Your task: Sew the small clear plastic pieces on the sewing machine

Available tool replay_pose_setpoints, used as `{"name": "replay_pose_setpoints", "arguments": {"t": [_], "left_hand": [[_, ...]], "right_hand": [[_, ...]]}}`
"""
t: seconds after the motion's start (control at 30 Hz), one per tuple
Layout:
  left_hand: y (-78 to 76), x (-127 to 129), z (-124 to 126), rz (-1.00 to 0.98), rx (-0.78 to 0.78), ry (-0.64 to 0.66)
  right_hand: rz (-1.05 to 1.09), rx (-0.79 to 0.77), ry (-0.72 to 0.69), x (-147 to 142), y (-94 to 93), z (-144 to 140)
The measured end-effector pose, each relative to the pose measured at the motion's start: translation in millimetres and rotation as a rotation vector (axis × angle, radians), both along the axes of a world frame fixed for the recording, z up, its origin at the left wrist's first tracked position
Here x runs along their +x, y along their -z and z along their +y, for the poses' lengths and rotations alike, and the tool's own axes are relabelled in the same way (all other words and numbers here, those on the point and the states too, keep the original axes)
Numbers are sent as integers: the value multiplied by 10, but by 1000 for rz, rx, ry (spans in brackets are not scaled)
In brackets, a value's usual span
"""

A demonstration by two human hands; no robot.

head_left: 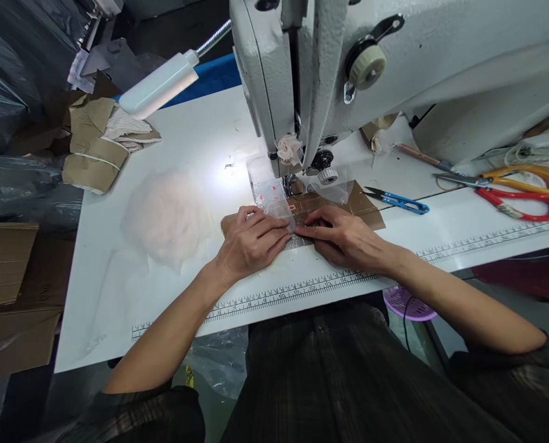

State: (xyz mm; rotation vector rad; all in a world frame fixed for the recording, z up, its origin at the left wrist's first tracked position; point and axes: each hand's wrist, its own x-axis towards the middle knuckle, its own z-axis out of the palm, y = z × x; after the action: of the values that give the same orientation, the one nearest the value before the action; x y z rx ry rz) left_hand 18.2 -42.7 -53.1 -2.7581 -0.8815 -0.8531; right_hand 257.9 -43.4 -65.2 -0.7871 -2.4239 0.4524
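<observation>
The sheer fabric [271, 195] is laid over brown card [367, 212] at the near foot of the sewing machine [263, 80]. It is pressed by the half-curled left hand [255, 240], seemingly to be kept flat; at its near right, the right hand [343, 237] is rested with bent fingers. Whether anything is pinched by either cannot be told. Blue snips [401, 202] are placed rightward, apparently for easy reach

Glare bleaches the counter [221, 161] left of the machine [271, 74], near the lamp [161, 85]; pale fabric [164, 218] has washed-out outlines. Boxes [7, 264] sit in dimness. Wide-angle stretch marks the edges. Left hand [253, 241] and right hand [343, 239] appear reasonably sharp.
</observation>
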Motion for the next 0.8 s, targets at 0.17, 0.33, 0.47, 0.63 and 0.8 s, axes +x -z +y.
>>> {"name": "replay_pose_setpoints", "arguments": {"t": [0.17,0.33,0.47,0.63,0.8], "left_hand": [[3,-8,-9,22,-18,-21],[-2,-4,-32,34,-30,-42],[-9,-4,-54,25,-40,-35],[-59,-35,9,-37,-5,-74],[-112,-58,208,117,-28,-75]], "right_hand": [[101,-55,80,3,23,20],[-30,7,75,-31,40,11],[-124,37,79,-49,29,-4],[-167,52,87,-63,-2,-19],[-207,67,65,-84,-33,-10]]}}
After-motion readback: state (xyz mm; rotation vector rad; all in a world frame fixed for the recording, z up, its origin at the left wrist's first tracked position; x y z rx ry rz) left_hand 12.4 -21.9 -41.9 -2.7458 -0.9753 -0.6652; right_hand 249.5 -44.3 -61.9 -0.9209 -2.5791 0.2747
